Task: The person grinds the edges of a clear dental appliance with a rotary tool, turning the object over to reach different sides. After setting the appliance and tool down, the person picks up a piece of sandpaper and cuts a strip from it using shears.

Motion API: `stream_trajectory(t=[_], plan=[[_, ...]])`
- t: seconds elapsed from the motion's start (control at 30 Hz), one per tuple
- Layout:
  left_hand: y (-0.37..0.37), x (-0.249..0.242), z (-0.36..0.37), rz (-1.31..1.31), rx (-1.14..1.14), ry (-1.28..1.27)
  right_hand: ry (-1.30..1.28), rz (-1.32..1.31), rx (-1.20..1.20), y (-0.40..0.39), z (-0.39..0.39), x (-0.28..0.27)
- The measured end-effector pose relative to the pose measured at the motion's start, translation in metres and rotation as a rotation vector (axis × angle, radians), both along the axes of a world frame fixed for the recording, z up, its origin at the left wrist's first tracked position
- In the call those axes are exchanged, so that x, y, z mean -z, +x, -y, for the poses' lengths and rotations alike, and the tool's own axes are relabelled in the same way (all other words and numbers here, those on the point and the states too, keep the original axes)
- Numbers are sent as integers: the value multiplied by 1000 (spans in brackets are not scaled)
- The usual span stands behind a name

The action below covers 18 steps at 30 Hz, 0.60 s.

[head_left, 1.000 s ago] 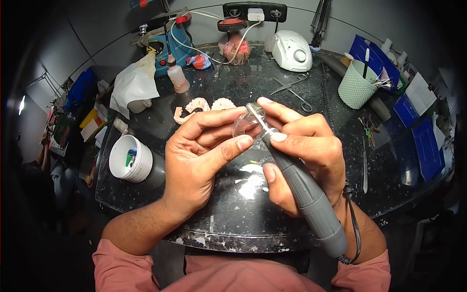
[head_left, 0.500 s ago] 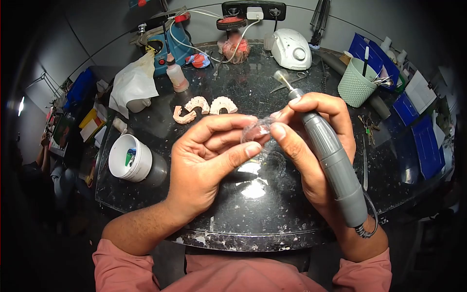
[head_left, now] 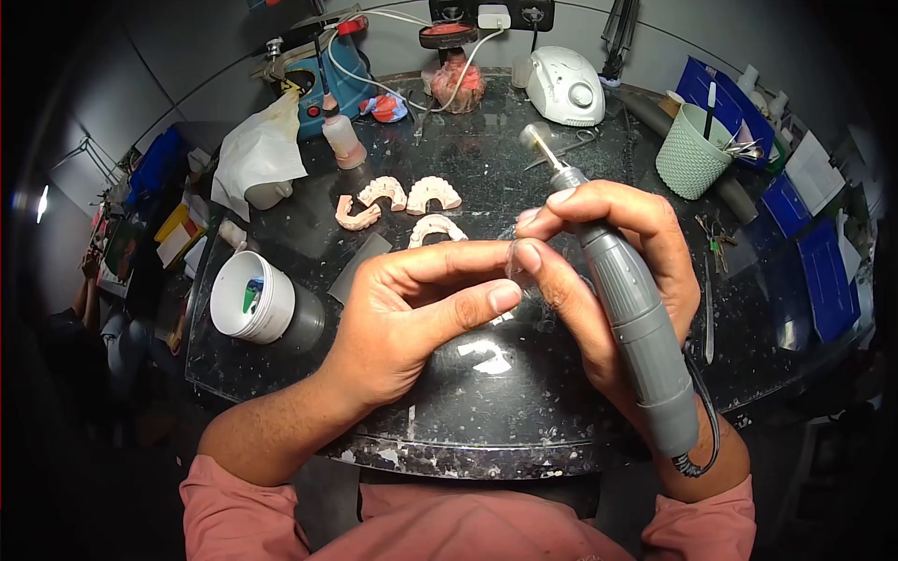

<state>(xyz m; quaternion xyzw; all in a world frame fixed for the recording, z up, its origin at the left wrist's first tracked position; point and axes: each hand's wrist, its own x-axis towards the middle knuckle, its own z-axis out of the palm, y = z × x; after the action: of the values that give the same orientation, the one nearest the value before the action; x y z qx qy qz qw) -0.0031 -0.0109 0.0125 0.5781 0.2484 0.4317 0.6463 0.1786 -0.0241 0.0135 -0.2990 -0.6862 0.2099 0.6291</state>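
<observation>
Between the thumb and forefinger of my left hand (head_left: 393, 318) is a thin clear plastic dental aligner (head_left: 520, 269), seen nearly edge-on. My right hand (head_left: 582, 313) is wrapped round a grey rotary handpiece (head_left: 638, 327), its thumb and forefinger tips also at the aligner. The handpiece points up and away, with a blurred round tool (head_left: 535, 138) at its tip, clear of the aligner. Fingertips hide part of the aligner. Just beyond my left fingers lies a plaster dental model (head_left: 437, 227), partly covered by the hand.
More dental models (head_left: 433, 194) lie farther back. A white tub (head_left: 253, 299) stands left, a bottle of pink liquid (head_left: 344, 145) behind. At the back is a white control unit (head_left: 566, 89); to the right are a green cup (head_left: 690, 154) of tools and keys (head_left: 716, 241).
The aligner has turned from a broader view to nearly edge-on, and my fingertips have come closer together around it. A dental model hidden behind my left hand now shows.
</observation>
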Motion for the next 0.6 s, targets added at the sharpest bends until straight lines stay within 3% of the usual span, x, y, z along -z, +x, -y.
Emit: stream_trajectory(t=[0.07, 0.13, 0.2, 0.33, 0.6], plan=[[1, 0, 1, 9, -2, -4, -8, 79, 93, 2, 10, -12], [3, 0, -1, 240, 17, -144, -15, 161, 185, 10, 10, -15], [0, 0, -3, 267, 23, -182, 354, 395, 167, 19, -1, -13], [-2, -2, -5, 295, 22, -261, 389, 281, 82, 6, -3, -4], [-2, -3, -6, 281, -37, -201, 344, 398, 91, 2, -4, 5]])
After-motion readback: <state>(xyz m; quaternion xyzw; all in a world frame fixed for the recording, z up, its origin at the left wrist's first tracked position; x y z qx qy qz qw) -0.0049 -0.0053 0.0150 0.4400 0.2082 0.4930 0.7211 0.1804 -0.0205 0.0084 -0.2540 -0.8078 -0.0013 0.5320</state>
